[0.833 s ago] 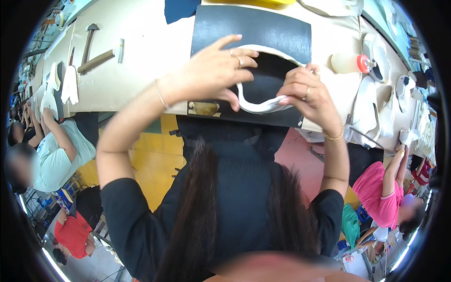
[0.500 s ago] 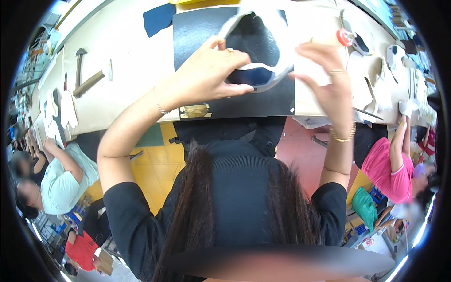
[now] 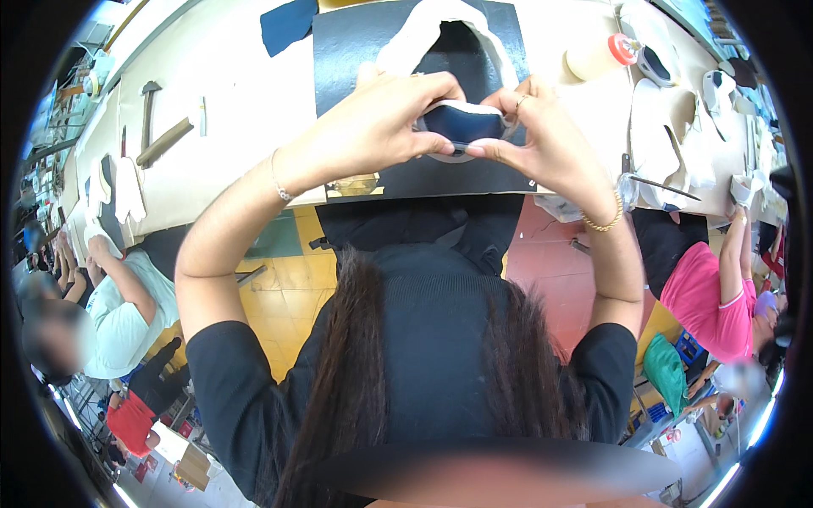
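Observation:
A white shoe upper (image 3: 403,46) with dark navy lining (image 3: 466,126) at its near end is held up over a black board (image 3: 347,51). My left hand (image 3: 377,118) grips the left side of that end, thumb below and forefinger along the padded rim. On the other side, my right hand (image 3: 549,140) pinches the same end in the same way. Both thumb tips nearly meet at the middle of the lower edge. The upper's far part loops away from me, with the dark board showing through its opening.
To the left lie a hammer (image 3: 148,110), a wooden bar (image 3: 165,142) and a thin white stick (image 3: 202,116). A blue cloth piece (image 3: 288,29) is beyond them. At right stands a red-capped bottle (image 3: 597,59) near more white shoe pieces (image 3: 656,127). Co-workers sit on both sides.
My right hand, blurred and apart from the shoe upper before, has come in from the right and closed on its near end. The left hand keeps its hold.

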`<state>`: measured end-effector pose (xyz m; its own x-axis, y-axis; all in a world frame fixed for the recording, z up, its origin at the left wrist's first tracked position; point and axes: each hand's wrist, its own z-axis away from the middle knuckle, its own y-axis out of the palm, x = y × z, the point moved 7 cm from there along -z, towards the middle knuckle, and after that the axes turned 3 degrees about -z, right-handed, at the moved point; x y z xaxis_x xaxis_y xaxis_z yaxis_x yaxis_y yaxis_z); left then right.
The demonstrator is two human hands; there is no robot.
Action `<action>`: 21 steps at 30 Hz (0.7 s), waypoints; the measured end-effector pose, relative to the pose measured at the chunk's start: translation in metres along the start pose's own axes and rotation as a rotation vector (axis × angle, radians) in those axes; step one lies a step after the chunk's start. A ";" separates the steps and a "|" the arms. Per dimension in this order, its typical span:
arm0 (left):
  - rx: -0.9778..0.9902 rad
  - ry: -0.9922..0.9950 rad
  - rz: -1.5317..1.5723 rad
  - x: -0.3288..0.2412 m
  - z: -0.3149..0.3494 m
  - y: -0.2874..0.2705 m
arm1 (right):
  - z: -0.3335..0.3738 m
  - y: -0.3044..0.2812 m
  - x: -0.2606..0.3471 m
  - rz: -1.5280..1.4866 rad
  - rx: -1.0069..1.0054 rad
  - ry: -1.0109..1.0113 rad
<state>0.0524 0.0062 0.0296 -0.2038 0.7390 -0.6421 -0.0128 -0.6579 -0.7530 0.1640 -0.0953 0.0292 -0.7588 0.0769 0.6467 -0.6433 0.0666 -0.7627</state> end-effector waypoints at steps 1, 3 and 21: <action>-0.003 0.036 0.034 -0.003 -0.003 -0.001 | -0.001 -0.003 0.001 0.031 0.038 0.005; -0.021 0.151 -0.031 -0.012 -0.005 -0.002 | -0.006 -0.009 0.009 0.091 0.057 -0.052; -0.149 0.226 0.003 -0.029 -0.011 -0.030 | -0.017 -0.035 0.024 0.110 0.188 0.081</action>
<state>0.0693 0.0060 0.0696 0.0205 0.7615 -0.6478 0.1347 -0.6441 -0.7530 0.1701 -0.0785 0.0719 -0.8195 0.1537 0.5522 -0.5708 -0.1324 -0.8103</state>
